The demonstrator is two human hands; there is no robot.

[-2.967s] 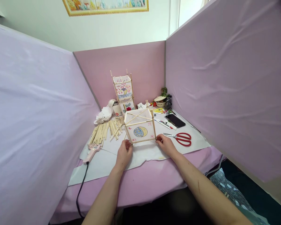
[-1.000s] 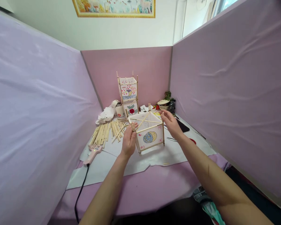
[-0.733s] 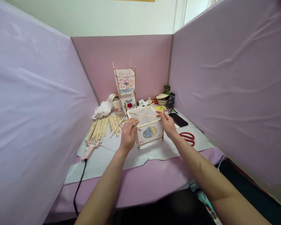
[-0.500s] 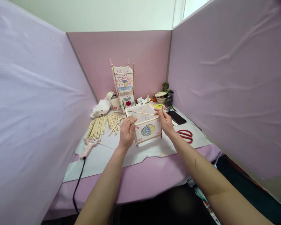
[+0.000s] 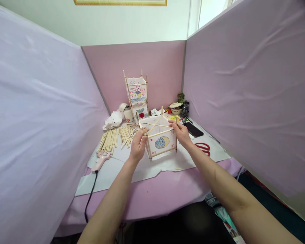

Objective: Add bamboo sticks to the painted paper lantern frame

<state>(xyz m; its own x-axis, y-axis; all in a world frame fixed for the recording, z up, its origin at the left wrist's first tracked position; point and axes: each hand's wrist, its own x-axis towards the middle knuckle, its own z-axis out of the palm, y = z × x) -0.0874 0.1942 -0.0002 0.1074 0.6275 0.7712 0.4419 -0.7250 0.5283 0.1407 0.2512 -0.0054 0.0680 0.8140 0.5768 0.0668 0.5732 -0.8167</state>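
Head view: the paper-panelled stick frame point(image 5: 162, 143) is being held upright mid-bench point(image 5: 152, 196), its near left post being gripped up top by the left hand's point(image 5: 138, 145) fingers and its near right post by the right hand's point(image 5: 181, 134). Its top corners are now being held instead of the bottom ones, so it is apparently being handled from above rather than being steadied low. The glue gun point(image 5: 101, 162) is being left untouched at left.

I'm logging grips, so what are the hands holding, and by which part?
A stick-framed box, by its two near top corners: left hand at the left one, right hand at the right.
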